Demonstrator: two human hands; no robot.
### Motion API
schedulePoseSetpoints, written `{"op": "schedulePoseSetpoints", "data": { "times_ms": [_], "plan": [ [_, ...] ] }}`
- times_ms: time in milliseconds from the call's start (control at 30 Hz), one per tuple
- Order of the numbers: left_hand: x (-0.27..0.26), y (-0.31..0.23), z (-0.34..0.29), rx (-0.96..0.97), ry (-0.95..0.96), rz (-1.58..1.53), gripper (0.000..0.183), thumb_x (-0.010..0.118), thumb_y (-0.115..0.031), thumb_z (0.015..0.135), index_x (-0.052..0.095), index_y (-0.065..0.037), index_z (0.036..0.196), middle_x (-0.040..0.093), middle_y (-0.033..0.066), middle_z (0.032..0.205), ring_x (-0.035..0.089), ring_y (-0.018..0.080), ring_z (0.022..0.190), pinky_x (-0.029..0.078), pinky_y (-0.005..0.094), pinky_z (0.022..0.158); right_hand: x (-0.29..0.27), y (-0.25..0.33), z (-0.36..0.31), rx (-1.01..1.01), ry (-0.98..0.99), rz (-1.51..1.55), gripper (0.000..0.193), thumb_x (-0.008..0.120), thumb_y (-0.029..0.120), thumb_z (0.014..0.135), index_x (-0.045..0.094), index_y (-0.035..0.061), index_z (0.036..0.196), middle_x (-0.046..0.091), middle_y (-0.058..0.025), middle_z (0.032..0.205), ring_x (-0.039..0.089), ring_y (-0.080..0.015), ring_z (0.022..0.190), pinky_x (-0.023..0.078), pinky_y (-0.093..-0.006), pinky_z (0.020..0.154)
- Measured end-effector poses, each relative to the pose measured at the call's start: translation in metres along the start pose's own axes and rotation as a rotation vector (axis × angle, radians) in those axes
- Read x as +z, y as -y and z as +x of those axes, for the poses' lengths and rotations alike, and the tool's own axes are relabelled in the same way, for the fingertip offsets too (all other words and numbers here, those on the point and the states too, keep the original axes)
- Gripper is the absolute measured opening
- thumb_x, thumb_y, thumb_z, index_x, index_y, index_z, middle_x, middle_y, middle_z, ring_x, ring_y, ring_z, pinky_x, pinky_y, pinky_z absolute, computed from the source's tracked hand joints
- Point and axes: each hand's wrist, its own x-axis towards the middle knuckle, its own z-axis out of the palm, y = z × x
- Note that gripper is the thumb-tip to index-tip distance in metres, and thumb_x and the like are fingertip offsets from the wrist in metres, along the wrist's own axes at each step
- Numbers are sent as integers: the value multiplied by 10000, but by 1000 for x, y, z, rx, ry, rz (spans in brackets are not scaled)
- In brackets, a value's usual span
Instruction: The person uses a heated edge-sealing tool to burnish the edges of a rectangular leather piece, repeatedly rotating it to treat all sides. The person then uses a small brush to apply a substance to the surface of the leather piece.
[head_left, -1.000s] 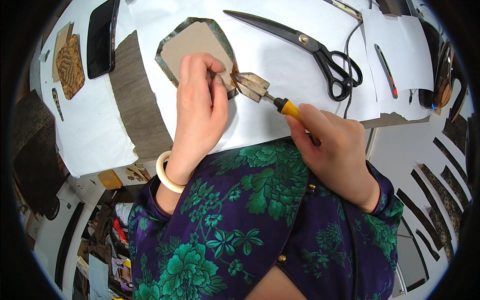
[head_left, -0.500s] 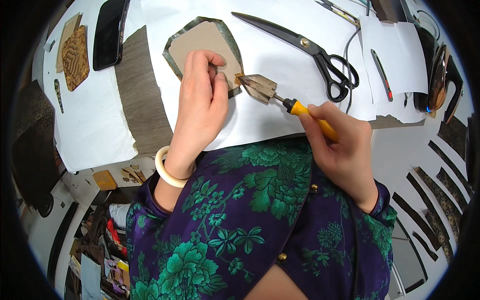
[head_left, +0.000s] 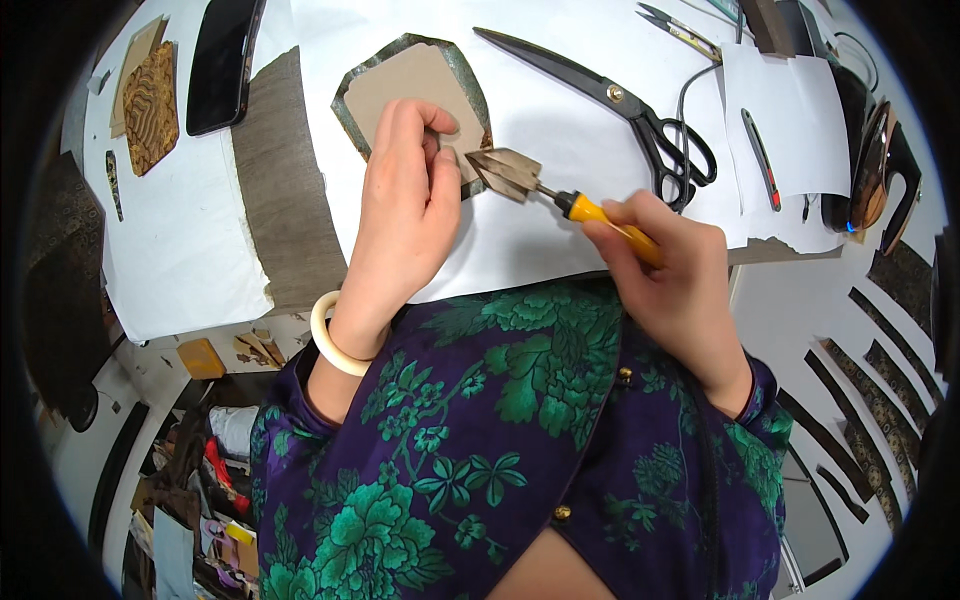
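Note:
A beige card [head_left: 400, 85] with rounded corners lies on a larger piece of dark patterned fabric [head_left: 470, 85], whose edge shows as a border around it. My left hand [head_left: 410, 190] rests on the card's lower part, fingers curled and pressed against it near the lower right edge. In my right hand [head_left: 670, 270] is a small pointed iron [head_left: 510, 172] with a yellow handle, gripped between thumb and fingers. Its flat metal tip touches or hovers just above the card's right edge, close to my left fingertips; contact is hard to tell.
Large black scissors [head_left: 615, 93] lie beyond my right hand, crossed by a dark cord [head_left: 682, 110]. Farther right are a craft knife [head_left: 760, 160] and small snips [head_left: 680, 30]. At the left lie a phone [head_left: 222, 65] and a brown patterned piece [head_left: 152, 110]. Dark strips [head_left: 830, 440] lie lower right.
My right hand has shifted slightly left and up, carrying the iron's tip from the fabric corner onto the card's edge. My left hand stays on the card.

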Motion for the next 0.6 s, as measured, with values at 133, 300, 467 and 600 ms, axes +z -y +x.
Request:
{"op": "schedulePoseSetpoints", "data": {
  "times_ms": [133,300,467,600],
  "plan": [
    [1,2,0,3,-11,-16,143,546,-7,1009,570,-11,1151,537,46,938,495,116,781,451,265,705,-8,-4,-8,35,-75,85,137,773,101,966,668,40,904,630,-109,646,589,-213,496,446,-300,493],
    [1,1,-1,7,-8,1,137,541,-13,1019,572,-6,1152,538,46,950,497,105,787,452,257,707,-3,0,-4,48,30,19,187,780,135,962,637,48,881,582,-105,607,538,-247,470,412,-335,471],
    [-5,-4,2,-105,58,-71,134,538,-21,1040,593,-13,1162,565,27,999,520,95,829,462,251,754,-2,-4,1,2,27,-1,195,781,158,965,628,51,911,557,-96,578,513,-238,463,382,-329,467],
    [-9,9,0,-92,-31,-404,157,571,-31,1020,609,11,1166,616,62,1023,579,118,894,485,274,805,-13,-11,-9,156,-45,186,219,772,180,986,632,24,924,581,-70,576,504,-122,482,372,-298,484]
  ]
}}
